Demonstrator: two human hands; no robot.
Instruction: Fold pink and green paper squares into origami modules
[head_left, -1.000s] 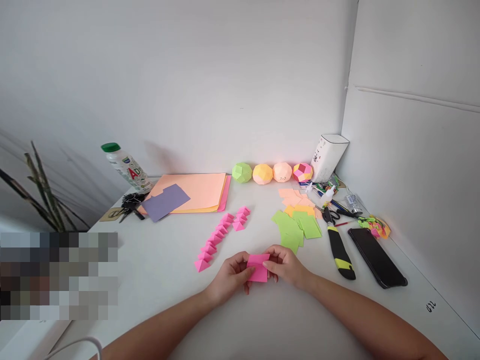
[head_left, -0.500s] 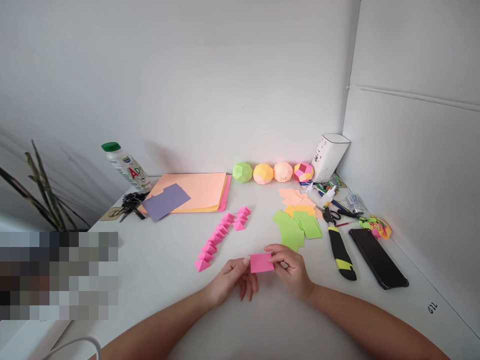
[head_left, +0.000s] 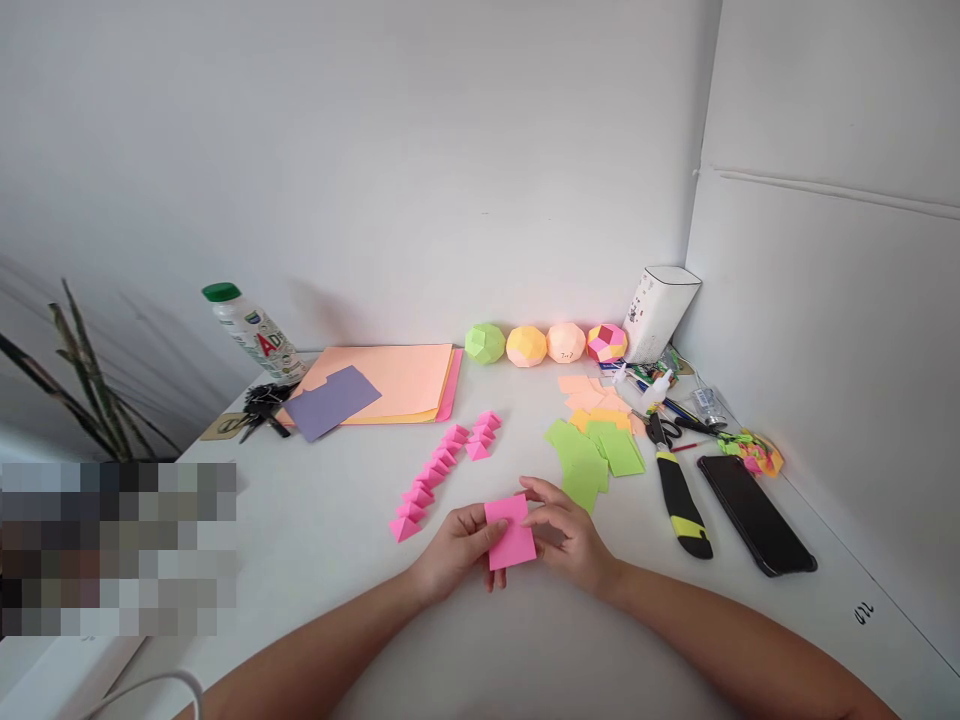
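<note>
Left hand (head_left: 456,545) and right hand (head_left: 571,540) both pinch pink paper (head_left: 511,535); uneven grip could skew the fold. Folded pieces (head_left: 435,472) at 11 o'clock: nudge risk.

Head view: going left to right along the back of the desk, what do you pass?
Green-capped bottle → peach paper stack → green paper ball → yellow paper ball → peach paper ball → pink-and-yellow paper ball → white box.

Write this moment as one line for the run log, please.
left hand: holds pink paper | right hand: grips its right edge | folded pink pieces: row beyond left hand | green squares: beyond right hand
</note>
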